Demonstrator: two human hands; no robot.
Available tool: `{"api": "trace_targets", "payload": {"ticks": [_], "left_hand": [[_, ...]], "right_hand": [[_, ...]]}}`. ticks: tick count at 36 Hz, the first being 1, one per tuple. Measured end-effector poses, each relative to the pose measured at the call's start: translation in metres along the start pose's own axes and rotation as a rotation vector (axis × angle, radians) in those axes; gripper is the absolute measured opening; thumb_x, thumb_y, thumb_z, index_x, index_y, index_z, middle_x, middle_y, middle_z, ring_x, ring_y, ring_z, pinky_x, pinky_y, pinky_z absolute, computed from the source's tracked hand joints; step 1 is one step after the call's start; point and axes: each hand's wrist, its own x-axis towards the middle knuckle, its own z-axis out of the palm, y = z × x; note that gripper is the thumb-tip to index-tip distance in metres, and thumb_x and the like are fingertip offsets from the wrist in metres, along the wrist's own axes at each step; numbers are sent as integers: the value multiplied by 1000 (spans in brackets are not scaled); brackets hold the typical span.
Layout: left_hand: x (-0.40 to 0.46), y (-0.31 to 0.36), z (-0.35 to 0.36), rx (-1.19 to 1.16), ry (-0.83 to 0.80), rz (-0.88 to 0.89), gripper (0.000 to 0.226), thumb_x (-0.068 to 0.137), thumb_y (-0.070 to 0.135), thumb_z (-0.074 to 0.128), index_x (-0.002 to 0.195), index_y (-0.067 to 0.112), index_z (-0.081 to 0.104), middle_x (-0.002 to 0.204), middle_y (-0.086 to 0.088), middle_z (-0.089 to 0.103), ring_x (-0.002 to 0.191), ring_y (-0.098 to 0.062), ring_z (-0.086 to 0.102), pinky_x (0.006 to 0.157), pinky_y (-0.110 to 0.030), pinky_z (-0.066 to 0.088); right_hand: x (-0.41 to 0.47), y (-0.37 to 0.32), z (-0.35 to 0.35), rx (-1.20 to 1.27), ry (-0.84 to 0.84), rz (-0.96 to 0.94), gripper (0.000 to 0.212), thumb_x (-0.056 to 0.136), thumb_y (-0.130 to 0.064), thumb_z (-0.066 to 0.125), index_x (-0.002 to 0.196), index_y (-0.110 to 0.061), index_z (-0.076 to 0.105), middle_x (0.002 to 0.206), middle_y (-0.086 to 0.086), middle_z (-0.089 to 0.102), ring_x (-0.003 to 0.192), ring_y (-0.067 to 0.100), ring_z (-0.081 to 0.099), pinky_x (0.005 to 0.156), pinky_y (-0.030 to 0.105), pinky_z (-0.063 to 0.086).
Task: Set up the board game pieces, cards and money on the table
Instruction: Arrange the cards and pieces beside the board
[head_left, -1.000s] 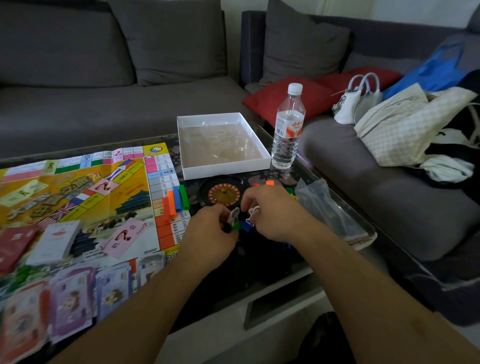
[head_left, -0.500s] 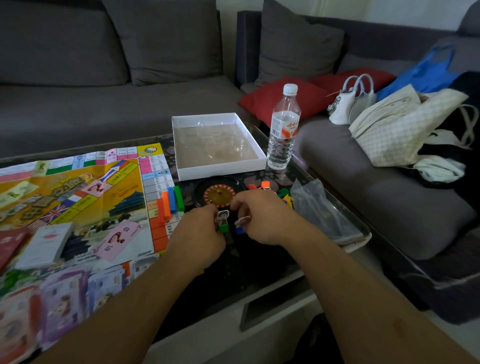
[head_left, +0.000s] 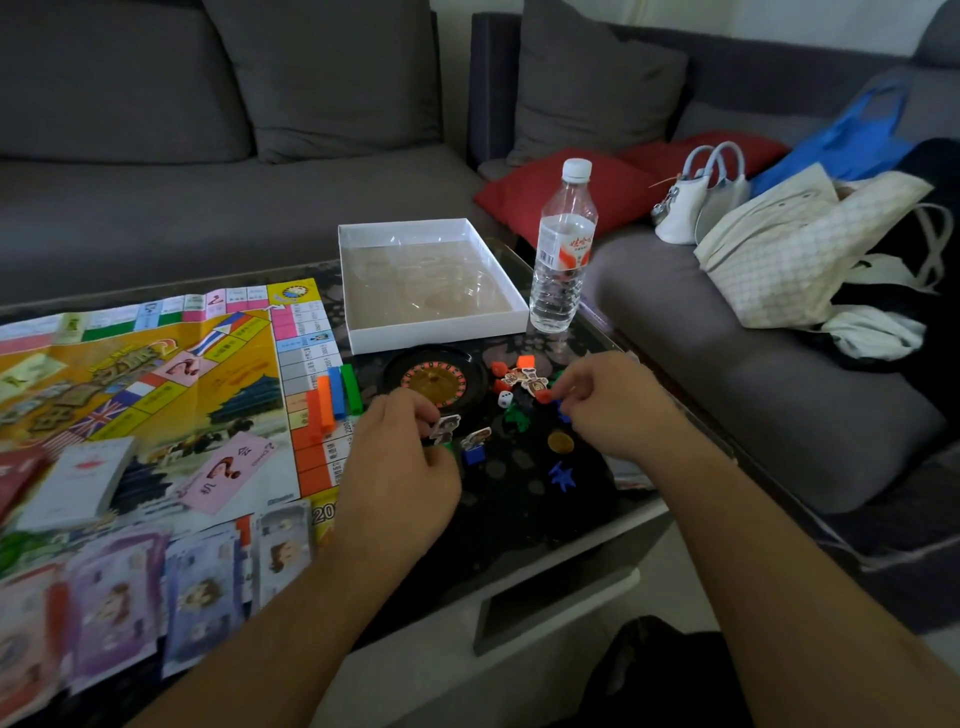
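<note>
The game board (head_left: 156, 384) lies spread on the left of the dark glass table (head_left: 524, 509). My left hand (head_left: 400, 462) pinches a character pawn on a green base (head_left: 447, 429) just in front of the roulette wheel (head_left: 434, 380). A second character pawn on a blue base (head_left: 475, 445) stands free beside it. My right hand (head_left: 608, 402) hovers with curled fingers over a pile of small red, green and blue pieces (head_left: 543, 396); what it holds is hidden. Coloured bars (head_left: 333, 399) rest on the board edge. Paper money (head_left: 130, 597) is fanned at front left.
A white open box (head_left: 358, 291) and a water bottle (head_left: 563, 249) stand at the table's far side. A card deck (head_left: 78, 483) and a pink card (head_left: 228, 467) sit on the board. A white die (head_left: 505, 399), a gold coin (head_left: 561, 442) and a blue star piece (head_left: 562, 478) lie loose. Sofas with bags surround the table.
My hands have moved apart. The right hand let go of the blue-based pawn, which now stands on the table, and shifted right to the pile of pieces.
</note>
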Motion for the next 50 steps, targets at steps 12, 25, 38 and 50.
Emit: {"api": "trace_targets", "payload": {"ticks": [12,25,38,50], "left_hand": [[-19,3,10,-5,30,69,42,89,12,70,111,34,42,99,14,45,87,-2,52,60,-12,38],[-8,-4,7,123,37,-47,28,99,31,64,121,32,47,114,10,39,94,-5,51,73,-20,51],[11,-2,-4,102,-95,-13,35,94,4,69,119,28,61,121,14,52,104,-3,51,79,-7,37],[26,-4,-23,104,-267,27,23,96,18,71,101,39,64,99,21,63,87,1,58,67,-7,39]], "right_hand": [[9,-25,15,-154,87,32,35,86,-7,64,119,-19,69,124,10,62,108,24,59,89,26,49],[32,-25,45,-411,185,75,39,88,-34,69,121,-13,64,136,13,52,131,38,41,112,50,33],[16,-36,24,137,202,-153,9,92,-22,69,88,-28,64,85,-10,71,82,8,67,78,35,60],[-2,-37,9,-113,-198,-377,13,90,-21,77,83,-31,74,81,-13,69,78,0,63,69,21,46]]}}
